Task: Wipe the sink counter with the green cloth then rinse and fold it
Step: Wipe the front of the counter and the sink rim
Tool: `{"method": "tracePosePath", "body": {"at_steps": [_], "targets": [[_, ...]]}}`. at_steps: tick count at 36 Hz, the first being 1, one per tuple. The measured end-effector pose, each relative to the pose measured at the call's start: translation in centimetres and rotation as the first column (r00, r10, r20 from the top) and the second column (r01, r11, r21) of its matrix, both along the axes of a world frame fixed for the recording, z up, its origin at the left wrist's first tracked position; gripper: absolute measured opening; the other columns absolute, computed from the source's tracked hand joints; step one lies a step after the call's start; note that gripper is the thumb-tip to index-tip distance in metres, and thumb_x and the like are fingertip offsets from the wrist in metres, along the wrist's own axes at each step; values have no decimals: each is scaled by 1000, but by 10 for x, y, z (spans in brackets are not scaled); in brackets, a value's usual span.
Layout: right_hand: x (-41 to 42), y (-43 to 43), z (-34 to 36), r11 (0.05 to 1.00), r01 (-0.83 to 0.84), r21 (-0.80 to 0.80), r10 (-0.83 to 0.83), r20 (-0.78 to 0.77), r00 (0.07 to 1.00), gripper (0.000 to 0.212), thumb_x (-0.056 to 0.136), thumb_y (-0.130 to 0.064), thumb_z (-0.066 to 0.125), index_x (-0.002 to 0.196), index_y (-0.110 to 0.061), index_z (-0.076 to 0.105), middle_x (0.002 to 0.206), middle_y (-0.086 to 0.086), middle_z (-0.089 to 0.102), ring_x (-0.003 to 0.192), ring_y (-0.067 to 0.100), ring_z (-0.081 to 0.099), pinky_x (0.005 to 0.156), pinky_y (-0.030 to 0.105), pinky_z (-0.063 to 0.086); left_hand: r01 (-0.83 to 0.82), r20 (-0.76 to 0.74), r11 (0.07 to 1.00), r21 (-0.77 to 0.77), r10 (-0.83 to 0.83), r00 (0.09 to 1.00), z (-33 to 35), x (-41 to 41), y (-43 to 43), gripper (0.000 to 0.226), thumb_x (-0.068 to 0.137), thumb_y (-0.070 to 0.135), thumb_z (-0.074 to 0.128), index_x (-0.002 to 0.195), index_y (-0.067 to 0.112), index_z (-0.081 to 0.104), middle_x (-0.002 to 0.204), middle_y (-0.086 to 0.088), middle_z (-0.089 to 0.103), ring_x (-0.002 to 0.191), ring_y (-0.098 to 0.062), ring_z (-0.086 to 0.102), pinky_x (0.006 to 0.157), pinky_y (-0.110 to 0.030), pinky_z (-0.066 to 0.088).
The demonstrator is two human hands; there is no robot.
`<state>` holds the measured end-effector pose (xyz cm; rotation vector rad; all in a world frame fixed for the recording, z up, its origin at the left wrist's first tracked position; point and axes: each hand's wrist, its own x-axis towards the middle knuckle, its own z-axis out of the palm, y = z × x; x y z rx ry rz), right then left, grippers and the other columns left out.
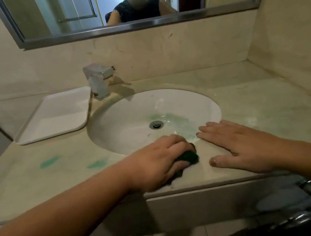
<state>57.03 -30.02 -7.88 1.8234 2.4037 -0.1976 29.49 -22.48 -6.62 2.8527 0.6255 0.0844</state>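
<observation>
Item: green cloth (188, 156), bunched small under the left hand (157, 162), whose curled fingers grip it against the sink counter (38, 183) at its front edge, just before the basin (129, 111) rim; mostly hidden, so its folds cannot be told. Right hand (238, 145): flat, fingers straight, resting on the counter's front edge just beside the cloth, holding nothing. Handling, judged: soft, light, probably damp and limp; take as a palmed wad for the green smears (49, 162) toward the left edge, by its corners for folding.
</observation>
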Motion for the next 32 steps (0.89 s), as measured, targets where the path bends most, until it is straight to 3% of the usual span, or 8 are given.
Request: {"method": "tracePosePath", "body": {"at_steps": [6, 10, 14, 17, 21, 24, 27, 32], "targets": [[2, -3, 3, 1000, 10, -14, -11, -63, 998, 82, 92, -84, 17, 163, -45, 0, 172, -19, -4, 156, -2, -10, 128, 30, -5, -328, 39, 944, 40, 327, 944, 5, -2, 64, 33, 109, 43, 44, 139, 28, 49, 129, 2, 52, 120, -20, 52, 108, -41, 44], [1, -5, 4, 1000, 3, -11, -4, -76, 997, 84, 92, -84, 17, 164, -43, 2, 173, -18, -1, 157, -1, -7, 130, 33, -2, -165, 188, 984, 73, 149, 971, 21, -14, 26, 45, 107, 51, 40, 148, 33, 45, 145, 6, 46, 133, -13, 44, 117, -37, 39], [0, -6, 4, 1000, 0, -15, -1, -60, 998, 89, 88, -88, 9, 164, -42, -1, 173, -17, -3, 157, 1, -8, 130, 36, 0, 145, -39, 987, 75, -142, 989, 18, -21, -24, 53, 109, 51, 41, 160, 45, 29, 169, 8, 23, 156, -11, 21, 129, -32, 19], [1, -6, 3, 1000, -16, -21, 15, -43, 999, 100, 79, -94, -1, 164, -40, -3, 173, -15, -6, 157, 3, -11, 130, 36, -1, 147, -78, 987, 61, -142, 987, 3, -22, -32, 58, 108, 58, 40, 162, 46, 21, 174, 11, 8, 159, -7, 10, 129, -23, 7], [4, -4, 1, 999, -12, -37, 11, -37, 999, 101, 78, -97, 3, 163, -42, -7, 173, -17, -8, 156, 2, -12, 130, 35, -4, 70, -29, 997, 35, -69, 997, 0, -10, -14, 50, 110, 53, 36, 158, 39, 35, 170, 6, 24, 153, -9, 27, 128, -28, 20], [3, -3, 3, 999, -11, -49, 10, -30, 1000, 98, 81, -95, 8, 162, -43, -7, 172, -18, -8, 156, 2, -12, 128, 31, -9, -42, -19, 999, -21, 41, 999, -5, 8, 11, 42, 110, 49, 38, 149, 35, 42, 147, 5, 47, 133, -13, 47, 118, -38, 38], [1, -6, 7, 999, -5, -52, 3, -39, 999, 97, 81, -93, 9, 162, -43, -6, 172, -18, -8, 157, 2, -10, 125, 28, -11, -191, -76, 981, -30, 188, 979, -3, 22, 33, 36, 110, 44, 40, 143, 33, 48, 134, 5, 54, 119, -13, 50, 110, -45, 45], [0, -7, 7, 999, 12, -47, -14, -41, 999, 99, 77, -95, 3, 161, -45, -7, 172, -19, -7, 157, 2, -9, 126, 29, -8, -188, 199, 982, 0, 184, 963, 18, 2, 18, 40, 108, 45, 47, 147, 35, 50, 137, 8, 49, 125, -10, 46, 112, -31, 41]]}}
